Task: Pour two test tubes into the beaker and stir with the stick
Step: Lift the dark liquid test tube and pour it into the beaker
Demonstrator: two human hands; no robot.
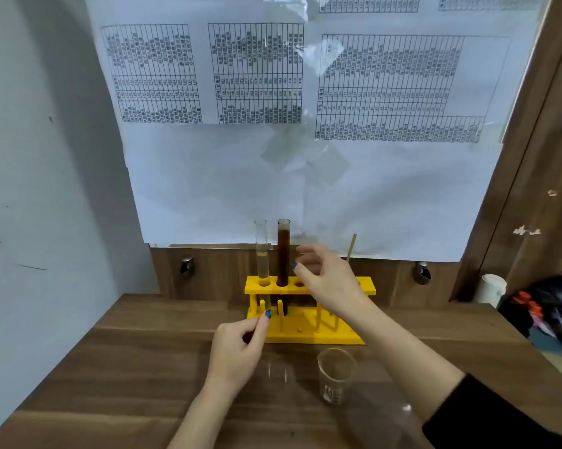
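A yellow test tube rack (308,332) stands on the wooden table. Two tubes sit upright in its left holes: one with pale liquid (262,254) and one full of dark brown liquid (283,251). A thin stick (351,247) rises from the rack's right side, behind my right hand. My right hand (328,280) hovers open just right of the dark tube, fingers spread, touching nothing that I can see. My left hand (240,348) rests at the rack's front left corner, fingers loosely curled, thumb against the base. A clear glass beaker (336,375) stands in front of the rack.
Printed paper sheets (305,157) hang on the wall behind the rack. A white cup (491,286) and dark clutter (545,303) sit at the right. A second faint clear vessel (278,372) stands left of the beaker. A brown panel rises at the right.
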